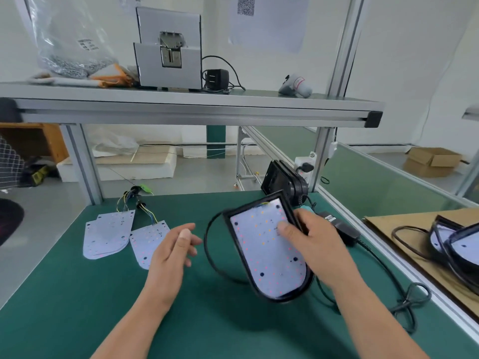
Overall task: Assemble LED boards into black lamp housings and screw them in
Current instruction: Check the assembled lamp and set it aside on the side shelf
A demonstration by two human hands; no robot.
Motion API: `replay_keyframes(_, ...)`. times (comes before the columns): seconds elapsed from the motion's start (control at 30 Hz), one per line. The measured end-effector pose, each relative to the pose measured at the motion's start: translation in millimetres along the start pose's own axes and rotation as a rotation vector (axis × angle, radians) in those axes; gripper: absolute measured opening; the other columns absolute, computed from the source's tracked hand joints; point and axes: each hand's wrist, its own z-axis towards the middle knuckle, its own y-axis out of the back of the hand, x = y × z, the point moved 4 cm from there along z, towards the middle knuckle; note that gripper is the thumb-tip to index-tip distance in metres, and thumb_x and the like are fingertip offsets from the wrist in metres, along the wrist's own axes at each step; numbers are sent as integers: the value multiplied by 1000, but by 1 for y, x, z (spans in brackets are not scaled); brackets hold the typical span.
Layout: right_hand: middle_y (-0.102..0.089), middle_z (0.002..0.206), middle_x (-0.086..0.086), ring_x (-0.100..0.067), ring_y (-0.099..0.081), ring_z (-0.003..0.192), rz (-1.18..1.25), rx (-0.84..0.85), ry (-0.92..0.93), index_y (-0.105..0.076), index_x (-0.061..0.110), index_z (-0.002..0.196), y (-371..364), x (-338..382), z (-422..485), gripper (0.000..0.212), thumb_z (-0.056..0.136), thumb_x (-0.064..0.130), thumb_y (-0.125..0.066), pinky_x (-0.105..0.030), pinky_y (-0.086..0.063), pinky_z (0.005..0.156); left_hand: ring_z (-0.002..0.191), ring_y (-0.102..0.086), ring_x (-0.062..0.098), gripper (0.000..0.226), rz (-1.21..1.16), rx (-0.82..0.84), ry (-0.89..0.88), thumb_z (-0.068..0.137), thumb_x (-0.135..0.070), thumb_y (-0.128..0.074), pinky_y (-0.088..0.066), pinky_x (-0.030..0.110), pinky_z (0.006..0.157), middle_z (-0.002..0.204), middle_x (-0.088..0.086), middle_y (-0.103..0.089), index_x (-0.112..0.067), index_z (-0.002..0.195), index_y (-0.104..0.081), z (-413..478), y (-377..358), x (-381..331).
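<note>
A green bench (pixel 77 294) fills the lower frame beneath an aluminium shelf (pixel 181 104). Right of centre, a person holds a black lamp housing (pixel 281 299) over the mat, its open face tipped up toward the camera. An LED board (pixel 267 255) sits inside the rim. The housing's long axis runs from far left to near right: the squared end points toward the back of the bench, the rounded end toward the person.

The right hand (pixel 311 244) comes in from the lower right and grips the housing's right long edge, thumb (pixel 283 228) flat on the board's face and fingers wrapped behind the rim. The left hand (pixel 172 244) hovers just left of the housing without touching it, empty, fingers loosely spread and pointing right.

A black cable (pixel 210 244) loops from the housing's far corner down onto the mat. At far right, finished housings (pixel 453 242) lie on cardboard (pixel 388 224). To the left, a stack of loose boards (pixel 106 235) and a single board (pixel 145 242) lie flat, their wires (pixel 147 211) trailing toward the back. A second housing (pixel 282 178) stands upright behind the held one, with a power adapter (pixel 342 229) beside the right hand.
</note>
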Motion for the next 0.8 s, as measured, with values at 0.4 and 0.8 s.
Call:
replay_keyframes(0.4,-45,85,-17,-29,-44,77,325,-533,-307,-54,2,91,182,-114,6,24,98,19,-68,-46,-30,72,60,-46,11,29,139,145,27,105,-60,-49,-43,33,68,82,1,-70,-47,101,-75,2,-7,14)
replay_keyframes(0.8,-74,112,-10,-26,-73,86,326,-909,-545,-70,21,100,359,-242,-38,39,79,53,-71,-45,-55,82,59,-47,10,39,181,172,57,103,-68,-48,-44,36,73,81,3,-70,-44,99,-78,2,-9,17)
